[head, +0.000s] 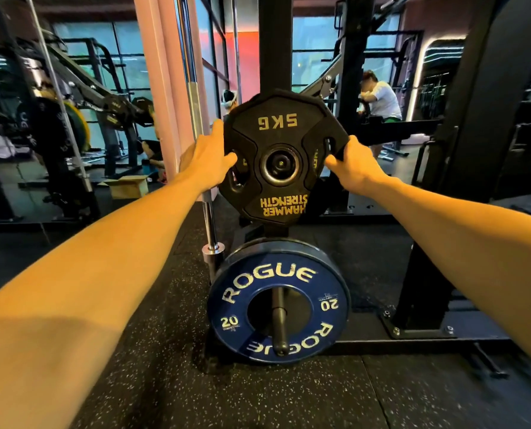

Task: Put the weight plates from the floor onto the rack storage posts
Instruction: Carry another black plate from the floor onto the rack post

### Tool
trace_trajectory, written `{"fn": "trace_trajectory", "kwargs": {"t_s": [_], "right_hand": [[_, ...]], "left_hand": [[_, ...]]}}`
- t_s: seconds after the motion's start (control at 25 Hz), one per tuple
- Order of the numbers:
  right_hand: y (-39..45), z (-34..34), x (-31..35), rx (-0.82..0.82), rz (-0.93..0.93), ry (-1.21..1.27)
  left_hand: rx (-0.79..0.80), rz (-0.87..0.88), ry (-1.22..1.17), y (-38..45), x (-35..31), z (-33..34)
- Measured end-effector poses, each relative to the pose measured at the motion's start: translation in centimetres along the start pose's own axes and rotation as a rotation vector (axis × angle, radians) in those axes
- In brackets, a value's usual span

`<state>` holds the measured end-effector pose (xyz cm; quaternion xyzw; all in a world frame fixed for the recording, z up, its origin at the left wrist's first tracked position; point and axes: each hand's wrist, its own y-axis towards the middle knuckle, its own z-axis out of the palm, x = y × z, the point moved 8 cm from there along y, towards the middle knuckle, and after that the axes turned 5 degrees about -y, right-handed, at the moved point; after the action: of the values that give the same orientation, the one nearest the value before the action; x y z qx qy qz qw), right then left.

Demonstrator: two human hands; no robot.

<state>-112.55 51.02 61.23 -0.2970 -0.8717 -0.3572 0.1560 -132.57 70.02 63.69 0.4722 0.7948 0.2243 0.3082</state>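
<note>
Plate: black twelve-sided rubber 5 kg plate (284, 156), bore centred on upper rack post.
Grip: left hand (207, 156) and right hand (349, 165) clutch its handle slots.
Advice: push squarely home, above the racked blue round 20 kg bumper plate (278, 305).

1. A chrome barbell (196, 125) stood upright just left of the rack, its sleeve end down near the floor.
2. A pink pillar (162, 88) rose behind the barbell.
3. An open cardboard box (128, 185) sat on the floor to the left.
4. A person in a white shirt (381, 99) leaned over equipment in the right background.
5. Black speckled rubber floor (196, 394) covered the foreground.
6. A plate-loaded machine (103, 97) stood far left before large windows (128, 48).
</note>
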Motion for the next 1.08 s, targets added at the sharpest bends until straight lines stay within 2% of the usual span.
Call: {"fn": "trace_trajectory", "kwargs": {"t_s": [0.12,0.32,0.52,0.8,0.96,1.08], "right_hand": [[1.6,0.6,-0.8,-0.018,0.031,-0.028],[4.4,2.4,-1.8,0.047,0.060,-0.045],[6.3,3.7,-2.9,0.076,0.137,0.008],[7.9,4.1,-3.2,0.076,0.161,0.016],[7.2,4.5,-3.2,0.123,0.237,0.121],[6.8,4.7,-3.0,0.182,0.239,0.106]], "left_hand": [[-0.009,-0.043,-0.038,1.2,0.9,1.6],[0.020,-0.119,-0.053,3.9,2.1,3.6],[0.070,-0.103,-0.201,6.0,2.8,5.4],[0.033,-0.108,-0.215,7.6,3.7,6.6],[0.117,-0.161,-0.243,7.4,3.8,7.0],[0.202,-0.181,-0.265,7.1,4.4,6.7]]}}
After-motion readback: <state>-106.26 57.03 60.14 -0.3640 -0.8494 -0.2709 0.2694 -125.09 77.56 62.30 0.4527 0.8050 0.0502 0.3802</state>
